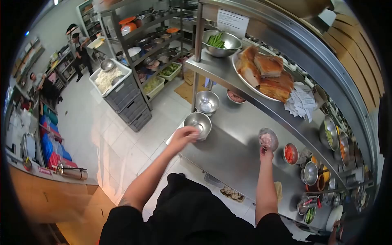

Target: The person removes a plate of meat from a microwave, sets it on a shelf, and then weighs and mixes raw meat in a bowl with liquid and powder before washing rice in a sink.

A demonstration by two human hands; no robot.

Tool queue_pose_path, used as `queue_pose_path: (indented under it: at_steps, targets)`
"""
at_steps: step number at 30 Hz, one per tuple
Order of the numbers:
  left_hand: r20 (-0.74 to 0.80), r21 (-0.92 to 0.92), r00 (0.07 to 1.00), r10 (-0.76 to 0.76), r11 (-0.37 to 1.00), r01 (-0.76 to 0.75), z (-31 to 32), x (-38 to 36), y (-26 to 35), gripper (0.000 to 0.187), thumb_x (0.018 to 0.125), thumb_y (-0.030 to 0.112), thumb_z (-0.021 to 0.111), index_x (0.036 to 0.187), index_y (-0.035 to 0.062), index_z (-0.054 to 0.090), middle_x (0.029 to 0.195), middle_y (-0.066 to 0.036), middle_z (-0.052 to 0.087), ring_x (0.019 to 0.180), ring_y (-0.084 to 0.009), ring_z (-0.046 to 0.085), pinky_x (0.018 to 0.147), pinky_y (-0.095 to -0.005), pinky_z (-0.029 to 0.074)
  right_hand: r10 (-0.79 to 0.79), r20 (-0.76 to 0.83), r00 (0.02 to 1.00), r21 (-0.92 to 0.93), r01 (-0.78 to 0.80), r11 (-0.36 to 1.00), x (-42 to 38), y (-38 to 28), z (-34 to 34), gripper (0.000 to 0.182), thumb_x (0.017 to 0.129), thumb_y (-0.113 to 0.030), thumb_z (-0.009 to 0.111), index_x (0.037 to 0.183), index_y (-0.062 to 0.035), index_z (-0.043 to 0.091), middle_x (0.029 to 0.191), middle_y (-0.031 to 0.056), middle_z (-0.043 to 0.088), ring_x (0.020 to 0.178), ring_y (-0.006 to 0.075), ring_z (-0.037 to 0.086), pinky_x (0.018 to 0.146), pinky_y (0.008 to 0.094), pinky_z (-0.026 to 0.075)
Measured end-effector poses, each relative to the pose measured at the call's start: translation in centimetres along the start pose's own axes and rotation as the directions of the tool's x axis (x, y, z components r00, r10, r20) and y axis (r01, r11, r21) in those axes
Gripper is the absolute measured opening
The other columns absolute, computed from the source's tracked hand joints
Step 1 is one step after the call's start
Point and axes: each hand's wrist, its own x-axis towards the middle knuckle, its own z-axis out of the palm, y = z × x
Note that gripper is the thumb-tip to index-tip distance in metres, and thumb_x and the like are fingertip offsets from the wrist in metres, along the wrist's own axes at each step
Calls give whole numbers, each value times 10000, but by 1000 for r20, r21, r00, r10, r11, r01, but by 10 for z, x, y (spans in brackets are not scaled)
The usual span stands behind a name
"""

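A person's right grip (266, 152) clasps a meat bowl (275, 141) by its near rim, best held level over the desk (239, 145); a steel bowl (201, 120) sits at the blurred left grip (184, 138), its hold unclear.

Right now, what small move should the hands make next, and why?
Probably bring the meat bowl across toward the nearer steel bowl. The right hand already holds the meat bowl, with pale pink food inside, while the left hand is at the nearer steel bowl, whose visible inside shows no food. Blur hides whether that hand touches it.
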Motion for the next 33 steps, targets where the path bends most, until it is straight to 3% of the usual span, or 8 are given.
queue_pose_path:
  at_steps: [5,7,10,13,15,20,27,33]
  targets:
    - [-583,41,806,-106,986,160,-155,-145,-24,217,955,165,626,1134,47,665,991,-30,660,898,-130,639,802,-301,552,-89,-113,990,176,108,978,35,34,30,293,946,-127,581,1201,9,537,1022,127,633,835,254,679,672,325,619]
    - [-740,-59,653,-158,984,170,-211,-205,-39,271,932,151,631,1177,40,660,1023,-52,669,919,-147,647,802,-299,556,-46,232,972,21,42,999,60,100,35,373,975,-192,561,1296,-10,509,1070,124,627,932,285,688,768,381,604]
    - [-882,-162,421,-211,976,149,-301,-282,-84,278,948,163,621,1211,81,653,984,-25,652,888,-136,632,790,-293,546,71,356,932,-585,163,794,-78,124,153,422,977,-308,596,1296,-33,561,1153,138,673,966,263,694,802,369,560]
    - [-919,-301,247,-307,952,59,-380,-314,-117,228,944,238,653,1142,126,663,863,26,547,769,-108,539,789,-301,520,-86,493,866,-647,431,629,-100,149,237,462,964,-381,624,1218,5,608,1192,158,669,1025,237,679,821,362,549]
    - [-913,-333,250,-323,943,3,-429,-317,-133,219,940,260,674,1114,133,635,847,26,526,782,-103,517,804,-310,509,-481,575,662,-606,740,293,-9,196,271,520,918,-390,682,1233,18,613,1153,229,668,998,353,677,898,390,531]
    - [-861,-242,423,-282,959,147,-493,-268,-98,199,950,217,668,1109,114,606,824,28,541,783,-95,540,796,-317,514,-443,365,819,-931,321,-175,-85,185,343,402,888,-277,699,1174,-19,586,1172,254,647,1122,404,629,930,455,527]
    - [-782,-82,581,-228,960,267,-566,-247,-51,171,962,179,645,1119,118,618,840,41,574,763,-71,557,763,-289,504,-503,308,808,-951,268,-154,-80,173,349,253,865,-59,569,1117,-50,575,1147,256,643,1060,417,642,879,522,521]
    - [-818,-103,517,-254,947,304,-577,-242,-43,175,959,160,629,1129,117,625,862,40,594,775,-66,567,761,-277,501,-760,573,305,-709,650,-274,-105,152,372,209,807,-7,566,1000,-88,577,1119,160,638,1021,414,611,814,507,515]
